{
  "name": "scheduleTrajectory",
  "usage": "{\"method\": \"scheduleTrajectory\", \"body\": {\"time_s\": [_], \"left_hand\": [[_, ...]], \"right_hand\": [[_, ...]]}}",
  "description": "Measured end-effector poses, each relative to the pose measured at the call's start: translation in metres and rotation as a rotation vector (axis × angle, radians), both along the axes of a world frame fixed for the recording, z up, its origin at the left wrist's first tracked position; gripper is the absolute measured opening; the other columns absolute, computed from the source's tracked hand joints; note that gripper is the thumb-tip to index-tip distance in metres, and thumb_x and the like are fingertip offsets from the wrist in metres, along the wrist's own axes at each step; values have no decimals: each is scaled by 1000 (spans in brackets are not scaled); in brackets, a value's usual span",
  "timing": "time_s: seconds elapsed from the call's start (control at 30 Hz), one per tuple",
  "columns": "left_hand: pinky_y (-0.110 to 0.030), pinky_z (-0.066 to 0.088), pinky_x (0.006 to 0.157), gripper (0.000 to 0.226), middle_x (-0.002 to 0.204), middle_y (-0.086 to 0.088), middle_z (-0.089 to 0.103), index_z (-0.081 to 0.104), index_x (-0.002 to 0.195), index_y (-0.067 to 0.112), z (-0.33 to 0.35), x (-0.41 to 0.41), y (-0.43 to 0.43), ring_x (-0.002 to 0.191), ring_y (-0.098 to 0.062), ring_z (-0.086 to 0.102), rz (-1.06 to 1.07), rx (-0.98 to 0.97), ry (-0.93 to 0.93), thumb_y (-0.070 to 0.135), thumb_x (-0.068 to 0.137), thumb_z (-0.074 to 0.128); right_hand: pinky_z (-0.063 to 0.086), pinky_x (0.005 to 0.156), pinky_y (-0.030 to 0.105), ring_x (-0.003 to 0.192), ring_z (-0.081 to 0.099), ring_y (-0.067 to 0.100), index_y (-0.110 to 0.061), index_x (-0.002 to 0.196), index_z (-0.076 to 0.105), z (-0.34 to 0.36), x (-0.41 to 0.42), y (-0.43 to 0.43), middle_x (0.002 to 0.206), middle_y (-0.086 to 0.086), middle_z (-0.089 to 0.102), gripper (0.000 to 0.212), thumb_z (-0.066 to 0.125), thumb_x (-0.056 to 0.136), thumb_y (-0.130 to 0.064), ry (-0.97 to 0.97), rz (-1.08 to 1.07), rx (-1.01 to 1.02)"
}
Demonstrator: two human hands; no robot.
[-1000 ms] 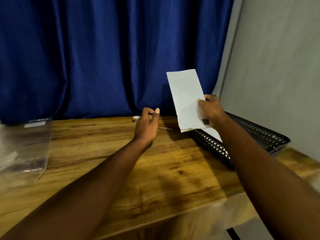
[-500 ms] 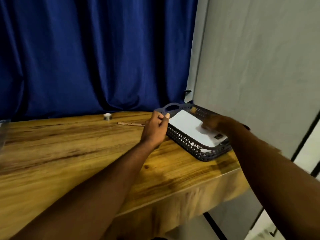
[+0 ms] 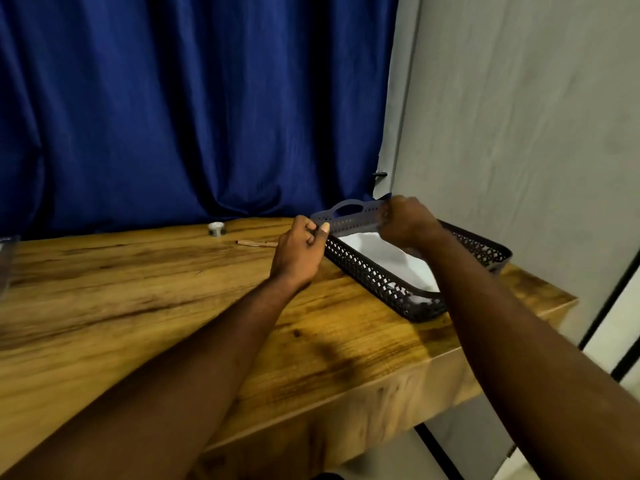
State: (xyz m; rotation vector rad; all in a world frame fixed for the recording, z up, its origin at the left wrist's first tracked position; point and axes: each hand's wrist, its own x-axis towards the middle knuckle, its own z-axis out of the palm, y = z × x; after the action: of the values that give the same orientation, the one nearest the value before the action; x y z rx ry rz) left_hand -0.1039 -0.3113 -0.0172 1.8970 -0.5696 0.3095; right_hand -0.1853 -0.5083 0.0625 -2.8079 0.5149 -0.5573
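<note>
A dark perforated tray sits at the right end of the wooden table. A white sheet of paper lies flat inside it. My left hand is curled into a fist beside the tray's near-left corner, with the thumb tip close to the rim and nothing visible in the fingers. My right hand is blurred over the tray's far end, next to the handle cut-out. Its fingers are curled, and I cannot see whether they grip the tray wall.
A small white round object and a thin wooden stick lie near the table's back edge. Clear plastic shows at the far left. A blue curtain hangs behind and a grey wall stands to the right.
My right hand lowered the white paper into the tray, let go, and moved to the tray's far end. The view swung right. My left fist stays by the tray corner.
</note>
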Motion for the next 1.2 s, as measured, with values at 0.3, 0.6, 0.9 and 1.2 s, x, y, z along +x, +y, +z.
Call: {"method": "scheduleTrajectory", "body": {"time_s": [0.3, 0.6, 0.9, 1.2], "left_hand": [[-42, 49, 93, 21, 104, 5, 58, 56, 101, 25, -4, 66, 79, 106, -23, 57, 268, 82, -100, 36, 89, 71], [-45, 42, 110, 40, 135, -6, 54, 55, 123, 26, -13, 134, 167, 131, -28, 48, 450, 230, 130, 36, 89, 74], [-47, 40, 108, 23, 102, 16, 71, 63, 91, 35, -16, 184, 153, 104, -15, 61, 361, 241, 150, 54, 80, 69], [-41, 21, 89, 16, 99, 21, 73, 72, 89, 35, -20, 181, 122, 110, -13, 61, 225, 350, 58, 50, 95, 67]], "right_hand": [[57, 95, 39, 102, 72, 29, -20, 105, 75, -24, 70, 139, 105, 7, 77, 30, 61, 79, -20, -88, 422, 98], [54, 104, 41, 121, 65, 28, -21, 135, 63, -86, 139, 156, 131, 6, 70, 49, 63, 88, -34, -6, 293, 123], [53, 98, 49, 96, 66, 16, -34, 91, 70, -111, 172, 135, 94, -15, 71, 9, 64, 89, -27, -147, 334, 207], [44, 107, 61, 115, 60, 18, -59, 92, 60, -120, 186, 130, 109, -18, 66, 18, 54, 85, -44, -149, 410, 194]]}}
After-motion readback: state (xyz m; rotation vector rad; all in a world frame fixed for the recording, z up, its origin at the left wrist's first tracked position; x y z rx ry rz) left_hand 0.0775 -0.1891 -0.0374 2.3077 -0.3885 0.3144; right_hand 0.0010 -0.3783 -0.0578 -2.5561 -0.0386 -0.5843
